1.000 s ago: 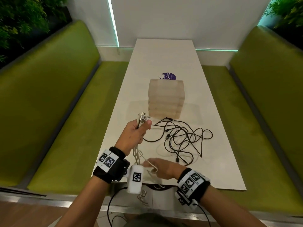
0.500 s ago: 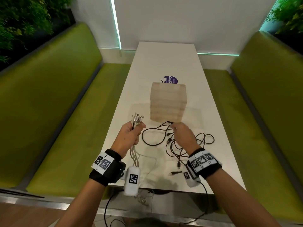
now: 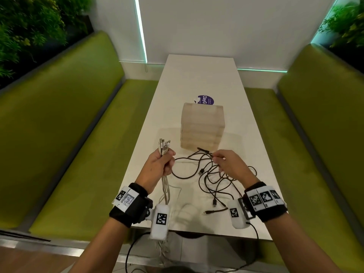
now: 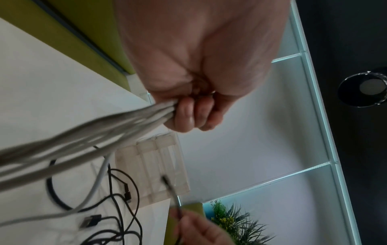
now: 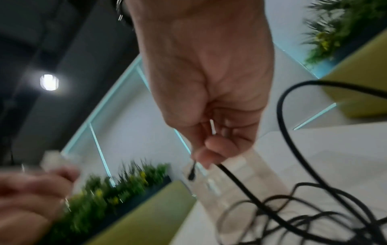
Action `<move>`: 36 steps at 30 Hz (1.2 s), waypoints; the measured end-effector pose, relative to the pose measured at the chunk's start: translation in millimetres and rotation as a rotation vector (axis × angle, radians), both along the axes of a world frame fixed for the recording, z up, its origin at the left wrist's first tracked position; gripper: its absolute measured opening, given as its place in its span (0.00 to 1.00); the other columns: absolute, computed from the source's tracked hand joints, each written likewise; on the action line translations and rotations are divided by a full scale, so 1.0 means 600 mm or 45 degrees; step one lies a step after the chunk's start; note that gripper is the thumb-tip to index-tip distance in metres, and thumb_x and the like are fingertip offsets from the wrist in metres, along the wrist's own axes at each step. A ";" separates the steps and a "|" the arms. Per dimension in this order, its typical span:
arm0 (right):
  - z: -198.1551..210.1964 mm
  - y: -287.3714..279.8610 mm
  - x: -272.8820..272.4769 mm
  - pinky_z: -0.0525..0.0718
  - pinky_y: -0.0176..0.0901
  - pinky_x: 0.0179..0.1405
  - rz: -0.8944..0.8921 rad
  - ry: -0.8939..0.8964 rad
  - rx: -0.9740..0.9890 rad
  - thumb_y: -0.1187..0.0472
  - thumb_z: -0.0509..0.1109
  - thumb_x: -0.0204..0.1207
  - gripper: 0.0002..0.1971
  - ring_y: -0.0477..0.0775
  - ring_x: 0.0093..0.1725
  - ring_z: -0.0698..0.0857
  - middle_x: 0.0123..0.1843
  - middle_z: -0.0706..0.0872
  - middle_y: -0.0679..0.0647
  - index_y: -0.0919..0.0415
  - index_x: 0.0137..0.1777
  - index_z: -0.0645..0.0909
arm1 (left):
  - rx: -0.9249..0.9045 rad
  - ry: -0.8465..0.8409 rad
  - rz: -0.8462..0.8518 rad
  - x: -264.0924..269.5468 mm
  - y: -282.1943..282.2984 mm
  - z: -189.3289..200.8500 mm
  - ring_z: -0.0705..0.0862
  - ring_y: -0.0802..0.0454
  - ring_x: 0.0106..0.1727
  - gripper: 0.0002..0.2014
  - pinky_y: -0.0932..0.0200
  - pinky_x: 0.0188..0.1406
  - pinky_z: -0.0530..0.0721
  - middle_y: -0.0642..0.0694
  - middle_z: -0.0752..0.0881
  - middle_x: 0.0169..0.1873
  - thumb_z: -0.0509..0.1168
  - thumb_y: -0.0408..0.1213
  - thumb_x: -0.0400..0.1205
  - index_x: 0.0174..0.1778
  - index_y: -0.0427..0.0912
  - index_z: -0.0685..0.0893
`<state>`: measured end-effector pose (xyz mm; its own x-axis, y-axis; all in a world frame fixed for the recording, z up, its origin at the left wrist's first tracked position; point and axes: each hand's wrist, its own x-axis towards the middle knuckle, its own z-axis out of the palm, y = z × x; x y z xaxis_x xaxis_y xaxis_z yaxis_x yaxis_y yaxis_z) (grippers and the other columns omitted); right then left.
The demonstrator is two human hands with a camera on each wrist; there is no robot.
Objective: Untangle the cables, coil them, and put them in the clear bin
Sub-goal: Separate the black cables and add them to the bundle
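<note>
My left hand [image 3: 161, 160] grips a bundle of white cables [image 3: 164, 148] upright, plugs sticking out above the fist; the strands [image 4: 83, 139] trail down past the table's near edge. My right hand [image 3: 220, 159] pinches a black cable [image 5: 228, 172] near its plug end [image 3: 202, 150], lifted slightly above the table. The rest of the black cables [image 3: 212, 178] lie tangled on the white table [image 3: 199, 75] between my hands. The clear bin [image 3: 202, 127] stands just beyond the tangle, mid-table; its inside cannot be made out.
A purple round sticker [image 3: 205, 99] lies on the table behind the bin. Green bench seats [image 3: 65, 154] run along both sides of the table. A white wall closes the far end. Plants [image 3: 29, 26] fill the upper corners.
My right hand left the white cables near the table's front edge, moved forward to the black tangle and took hold of a black cable end. The left hand kept its grip.
</note>
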<state>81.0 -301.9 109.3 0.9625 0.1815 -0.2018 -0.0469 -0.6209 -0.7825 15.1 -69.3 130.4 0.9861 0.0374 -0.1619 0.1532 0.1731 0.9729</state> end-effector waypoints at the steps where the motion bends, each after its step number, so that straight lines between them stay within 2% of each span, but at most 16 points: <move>1: 0.019 0.005 -0.016 0.78 0.32 0.33 0.014 -0.059 0.142 0.63 0.65 0.81 0.07 0.44 0.30 0.79 0.43 0.84 0.50 0.59 0.54 0.84 | -0.020 -0.014 -0.001 0.000 -0.005 -0.001 0.75 0.56 0.23 0.09 0.62 0.25 0.72 0.47 0.83 0.28 0.56 0.32 0.88 0.44 0.39 0.79; 4: 0.047 0.030 -0.064 0.77 0.31 0.36 0.127 -0.139 0.419 0.63 0.69 0.79 0.04 0.41 0.33 0.79 0.38 0.85 0.52 0.57 0.48 0.86 | -0.146 -0.031 -0.004 0.001 -0.024 -0.006 0.90 0.44 0.43 0.10 0.56 0.43 0.88 0.35 0.91 0.46 0.54 0.32 0.88 0.47 0.35 0.78; 6: 0.043 0.050 -0.086 0.77 0.37 0.38 0.208 -0.139 0.479 0.61 0.70 0.78 0.03 0.45 0.36 0.79 0.38 0.85 0.56 0.56 0.47 0.86 | -0.226 -0.048 -0.014 0.001 -0.038 -0.005 0.89 0.39 0.53 0.11 0.52 0.53 0.88 0.32 0.89 0.53 0.53 0.32 0.88 0.51 0.31 0.80; 7: 0.038 0.058 -0.093 0.76 0.36 0.38 0.220 -0.152 0.498 0.61 0.70 0.78 0.03 0.44 0.35 0.78 0.36 0.84 0.53 0.56 0.46 0.86 | -0.245 -0.059 -0.029 -0.001 -0.043 -0.004 0.89 0.39 0.55 0.13 0.51 0.56 0.87 0.33 0.89 0.54 0.53 0.32 0.88 0.53 0.30 0.81; 10: 0.025 0.077 -0.103 0.75 0.31 0.37 0.176 -0.194 0.597 0.63 0.68 0.80 0.06 0.41 0.33 0.77 0.34 0.81 0.44 0.53 0.44 0.85 | -0.249 -0.083 -0.070 -0.005 -0.051 -0.005 0.88 0.39 0.58 0.15 0.49 0.60 0.85 0.36 0.89 0.56 0.53 0.34 0.88 0.58 0.29 0.81; 15: 0.016 0.095 -0.107 0.77 0.40 0.34 0.112 -0.231 0.658 0.61 0.69 0.79 0.05 0.48 0.30 0.78 0.35 0.83 0.50 0.56 0.45 0.86 | -0.346 -0.142 -0.046 -0.011 -0.052 -0.007 0.85 0.43 0.63 0.12 0.54 0.58 0.85 0.37 0.88 0.59 0.55 0.35 0.86 0.57 0.32 0.79; 18: 0.024 0.103 -0.107 0.76 0.35 0.32 0.127 -0.232 0.654 0.61 0.69 0.79 0.05 0.45 0.28 0.76 0.33 0.83 0.50 0.58 0.43 0.86 | -0.320 -0.179 -0.033 -0.015 -0.056 -0.006 0.86 0.45 0.60 0.11 0.54 0.56 0.85 0.40 0.89 0.56 0.57 0.37 0.84 0.54 0.34 0.80; 20: 0.026 0.106 -0.106 0.75 0.34 0.33 0.242 -0.172 0.607 0.60 0.68 0.80 0.07 0.43 0.28 0.76 0.30 0.82 0.49 0.57 0.40 0.83 | -0.309 -0.172 0.037 -0.017 -0.057 -0.002 0.87 0.44 0.58 0.11 0.51 0.52 0.84 0.42 0.91 0.49 0.58 0.37 0.84 0.48 0.35 0.83; 22: 0.021 0.101 -0.101 0.73 0.32 0.34 0.399 -0.133 0.428 0.55 0.64 0.82 0.11 0.42 0.30 0.76 0.28 0.79 0.47 0.52 0.38 0.81 | -0.366 -0.184 0.124 -0.014 -0.051 0.006 0.85 0.42 0.62 0.16 0.51 0.59 0.82 0.44 0.91 0.39 0.56 0.34 0.86 0.39 0.36 0.86; 24: 0.004 0.085 -0.089 0.72 0.33 0.34 0.485 -0.128 0.250 0.52 0.61 0.83 0.14 0.41 0.30 0.76 0.27 0.78 0.45 0.51 0.36 0.81 | -0.452 -0.249 0.187 -0.010 -0.036 0.020 0.86 0.39 0.61 0.19 0.48 0.64 0.81 0.44 0.88 0.31 0.55 0.33 0.87 0.33 0.40 0.86; 26: -0.016 0.061 -0.070 0.75 0.38 0.36 0.503 -0.083 0.099 0.47 0.60 0.83 0.16 0.44 0.30 0.76 0.28 0.78 0.45 0.50 0.36 0.82 | -0.517 -0.308 0.292 -0.006 -0.017 0.037 0.90 0.40 0.49 0.17 0.47 0.57 0.86 0.45 0.84 0.26 0.54 0.33 0.88 0.35 0.39 0.82; 28: -0.031 0.034 -0.055 0.77 0.44 0.40 0.505 -0.028 0.006 0.45 0.59 0.82 0.17 0.46 0.32 0.77 0.29 0.79 0.45 0.49 0.37 0.83 | -0.557 -0.319 0.404 -0.003 0.003 0.048 0.86 0.49 0.32 0.12 0.54 0.43 0.88 0.49 0.80 0.24 0.53 0.33 0.88 0.39 0.40 0.77; 30: -0.031 0.016 -0.048 0.77 0.45 0.41 0.497 -0.020 0.083 0.50 0.59 0.83 0.16 0.45 0.32 0.77 0.30 0.79 0.47 0.52 0.38 0.83 | -0.526 -0.293 0.458 0.001 0.016 0.051 0.73 0.57 0.23 0.11 0.64 0.26 0.77 0.52 0.76 0.23 0.54 0.33 0.88 0.40 0.42 0.75; 32: -0.013 0.015 -0.049 0.76 0.45 0.42 0.431 -0.051 0.230 0.56 0.59 0.85 0.16 0.45 0.31 0.77 0.29 0.78 0.48 0.57 0.38 0.83 | -0.334 -0.228 0.456 -0.001 0.015 0.043 0.64 0.60 0.20 0.10 0.67 0.20 0.63 0.54 0.75 0.22 0.55 0.33 0.88 0.40 0.44 0.75; 34: 0.014 0.028 -0.055 0.76 0.47 0.41 0.318 -0.102 0.460 0.55 0.57 0.86 0.18 0.49 0.29 0.76 0.26 0.76 0.51 0.62 0.39 0.80 | -0.121 -0.122 0.364 -0.007 -0.002 0.026 0.61 0.60 0.21 0.09 0.67 0.19 0.59 0.53 0.73 0.23 0.56 0.34 0.87 0.42 0.43 0.77; 36: 0.041 0.049 -0.063 0.75 0.47 0.36 0.244 -0.121 0.682 0.55 0.55 0.87 0.19 0.52 0.24 0.74 0.23 0.74 0.54 0.64 0.39 0.78 | -0.015 -0.056 0.166 -0.018 -0.025 0.011 0.61 0.60 0.21 0.09 0.66 0.19 0.59 0.52 0.71 0.26 0.59 0.42 0.86 0.46 0.41 0.80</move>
